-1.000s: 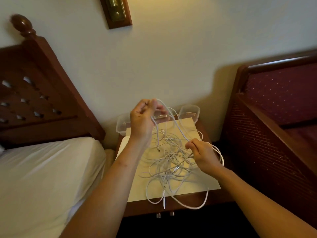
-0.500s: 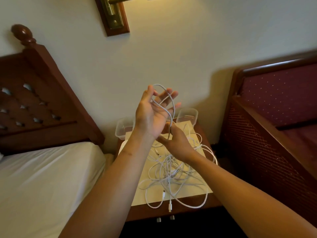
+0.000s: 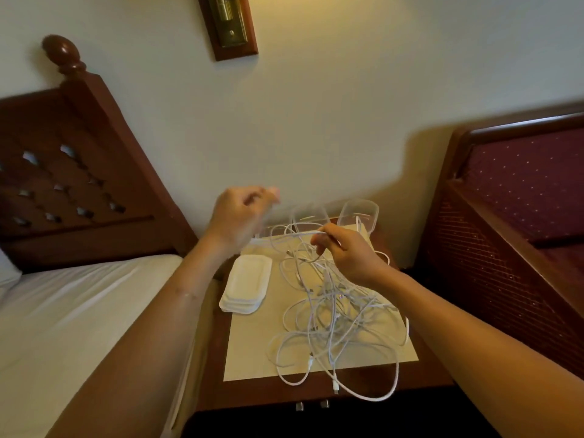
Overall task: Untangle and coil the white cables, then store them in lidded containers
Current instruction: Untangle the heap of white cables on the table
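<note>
Pinching one white strand [image 3: 294,234] between its thumb and first fingers, the right hand [image 3: 347,257] is held up over the back part of the mat. The strand runs out flat to the left from that pinch, toward the left hand [image 3: 240,216]. The left hand is raised a bit higher, and its fingers are curled in. It is very blurry (so I cannot tell if it has hold of the strand or of nothing at all).

Under the right hand, the white cables [image 3: 335,314] lie in one big messy heap of loops, all crossed over each other. They are not coiled. The heap sits on a pale yellow mat [image 3: 252,349], and the mat lies on top of a dark wood nightstand [image 3: 426,377]. One long loop and a plug end spill off the front of the mat onto the bare wood.

Just left of the heap, a stack of white lids [image 3: 245,284] rests on the mat's left side. At the back, by the wall, stand clear containers [image 3: 360,213] with no lids on them. They look empty, though one is partly behind the hands.

A bed [image 3: 79,311] with a white sheet is beside the nightstand on the left, with a dark wood headboard [image 3: 79,172] behind it. On the right is a dark red padded headboard [image 3: 521,184]. High on the wall is a wood plate [image 3: 227,23] with a brass piece on it.
</note>
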